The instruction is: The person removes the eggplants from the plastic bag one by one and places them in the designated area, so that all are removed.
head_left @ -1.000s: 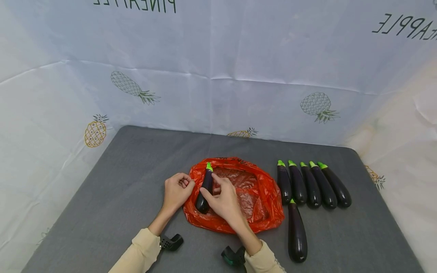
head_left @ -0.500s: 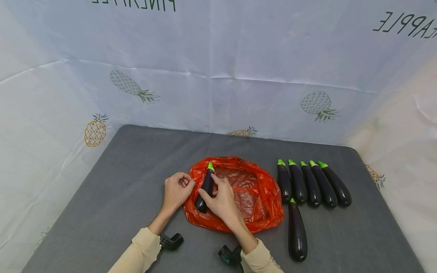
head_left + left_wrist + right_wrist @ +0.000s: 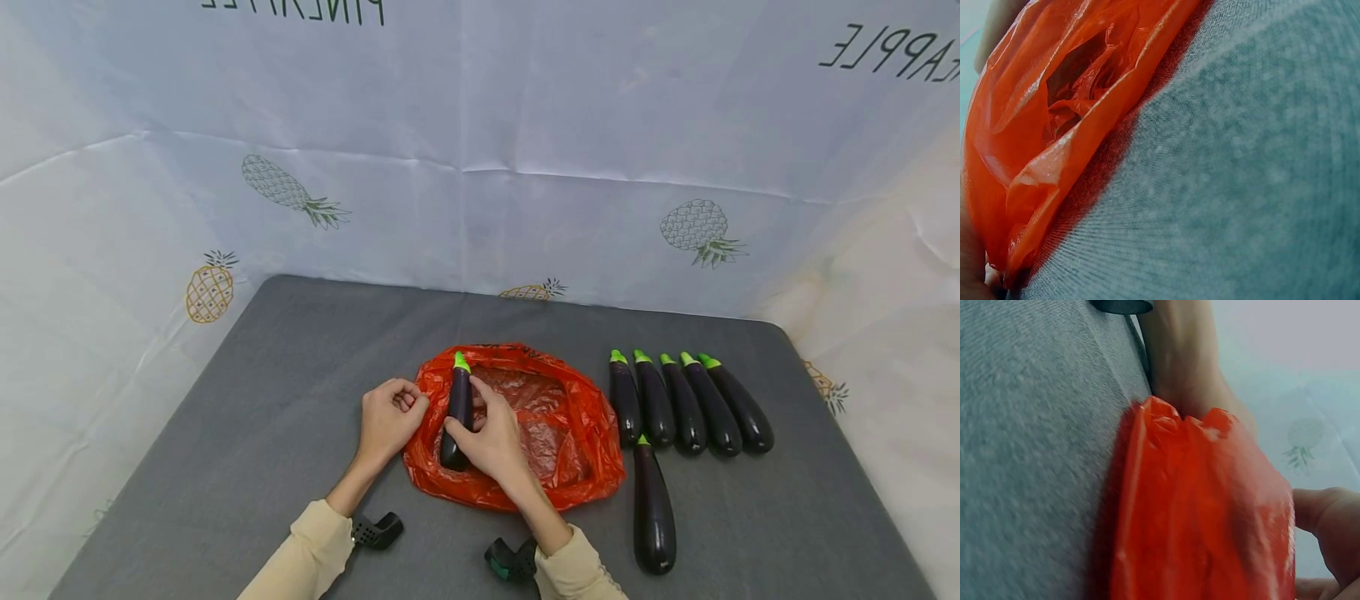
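Observation:
In the head view a red plastic bag (image 3: 592, 417) lies with its mouth spread wide on the grey table. My left hand (image 3: 388, 421) pinches the bag's left rim between thumb and curled fingers. Inside the left part of the bag, a dark purple eggplant (image 3: 460, 396) with a green stem end points away from me. My right hand (image 3: 491, 437) holds it from the right, thumb nearer me and index finger farther up its side. The right wrist view shows the red bag wall (image 3: 1204, 506) hiding the eggplant, with part of my right hand (image 3: 1335, 531) at the edge.
Several eggplants (image 3: 684, 408) lie side by side right of the bag, stems away from me. One more eggplant (image 3: 654, 517) lies nearer me, its stem touching the row. A white pineapple-print cloth (image 3: 480, 225) hangs behind the grey table (image 3: 337, 333).
The eggplant in my right hand has shifted slightly right and lies straighter, after a small tilt. The right hand moved slightly with it; the left hand stayed at the bag's rim.

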`<state>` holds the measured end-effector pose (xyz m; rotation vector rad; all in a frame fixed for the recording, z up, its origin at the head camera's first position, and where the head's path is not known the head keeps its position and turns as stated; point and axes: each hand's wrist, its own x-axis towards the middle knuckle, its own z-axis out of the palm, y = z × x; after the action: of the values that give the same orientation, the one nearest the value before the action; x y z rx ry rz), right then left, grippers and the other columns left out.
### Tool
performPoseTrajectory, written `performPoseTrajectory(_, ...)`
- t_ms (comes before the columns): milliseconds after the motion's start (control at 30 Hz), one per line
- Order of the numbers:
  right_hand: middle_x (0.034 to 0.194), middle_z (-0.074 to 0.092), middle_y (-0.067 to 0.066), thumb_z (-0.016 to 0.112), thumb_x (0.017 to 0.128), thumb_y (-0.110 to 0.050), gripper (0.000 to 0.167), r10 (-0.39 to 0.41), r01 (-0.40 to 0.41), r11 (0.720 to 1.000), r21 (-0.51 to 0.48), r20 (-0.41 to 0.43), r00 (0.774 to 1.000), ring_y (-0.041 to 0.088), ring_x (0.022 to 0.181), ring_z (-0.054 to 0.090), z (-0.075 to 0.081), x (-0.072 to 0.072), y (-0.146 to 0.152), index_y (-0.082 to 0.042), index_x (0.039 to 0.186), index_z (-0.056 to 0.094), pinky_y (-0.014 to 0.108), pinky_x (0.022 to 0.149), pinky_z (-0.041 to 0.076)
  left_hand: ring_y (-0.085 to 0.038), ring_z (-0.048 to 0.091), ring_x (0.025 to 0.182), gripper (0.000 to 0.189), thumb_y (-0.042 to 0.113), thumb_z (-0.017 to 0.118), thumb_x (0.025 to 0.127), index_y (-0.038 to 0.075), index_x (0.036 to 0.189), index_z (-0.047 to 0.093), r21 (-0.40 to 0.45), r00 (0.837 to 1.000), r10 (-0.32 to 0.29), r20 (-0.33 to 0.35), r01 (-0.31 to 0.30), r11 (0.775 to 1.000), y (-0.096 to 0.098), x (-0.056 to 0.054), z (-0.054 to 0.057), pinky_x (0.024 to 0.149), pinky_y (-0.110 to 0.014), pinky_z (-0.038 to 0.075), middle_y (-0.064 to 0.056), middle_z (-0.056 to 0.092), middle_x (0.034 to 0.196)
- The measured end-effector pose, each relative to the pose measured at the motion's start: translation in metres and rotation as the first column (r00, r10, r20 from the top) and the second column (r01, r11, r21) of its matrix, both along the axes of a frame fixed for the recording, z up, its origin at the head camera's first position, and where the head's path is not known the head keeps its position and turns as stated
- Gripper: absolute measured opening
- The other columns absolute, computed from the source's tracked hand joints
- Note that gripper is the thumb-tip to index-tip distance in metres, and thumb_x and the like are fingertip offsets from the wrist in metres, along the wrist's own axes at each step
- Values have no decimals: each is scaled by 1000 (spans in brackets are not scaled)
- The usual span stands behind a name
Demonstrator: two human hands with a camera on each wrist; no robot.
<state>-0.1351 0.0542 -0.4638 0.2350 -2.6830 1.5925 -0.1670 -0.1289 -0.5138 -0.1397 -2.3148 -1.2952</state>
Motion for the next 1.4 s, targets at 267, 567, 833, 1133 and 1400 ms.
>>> performPoseTrajectory(267,116,65,20,76,86,-18,69,2,-2,999,-47,3,1000,19,75,65,14,2,11,-4,148,50,23,66,55,-2,49,54,14,3,75,76,10,68,67,-5,1000,-5,0,5,1000,0,0,0,54,-13,41,-1,59,61)
performPoseTrajectory(567,116,63,17,77,86,-19,70,-12,12,1000,0,18,1000,17,78,60,27,6,26,-10,150,49,22,65,51,-3,49,53,15,1,74,75,11,67,66,9,1000,-5,-3,5,1000,0,0,-1,54,-12,41,0,59,61)
performPoseTrajectory(833,117,63,16,78,86,-19,69,-30,30,999,43,10,999,16,79,56,37,12,41,-11,149,51,21,63,49,-2,49,53,14,1,74,76,10,68,67,3,1000,-15,2,15,1000,0,0,-1,54,-13,42,0,60,61)
performPoseTrajectory(1133,118,62,13,80,84,-13,72,-35,34,998,55,19,999,15,82,57,47,21,56,-12,150,50,20,67,52,-2,49,53,14,2,74,77,10,68,66,5,1000,-10,5,10,1000,0,0,0,54,-13,42,0,59,61)
performPoseTrajectory(1400,117,62,13,81,85,-14,72,-36,36,994,101,-4,999,15,80,54,55,27,72,-13,151,50,20,67,50,-3,49,53,15,1,74,77,10,69,66,11,1000,-18,0,18,1000,0,0,-1,53,-13,41,0,59,61)
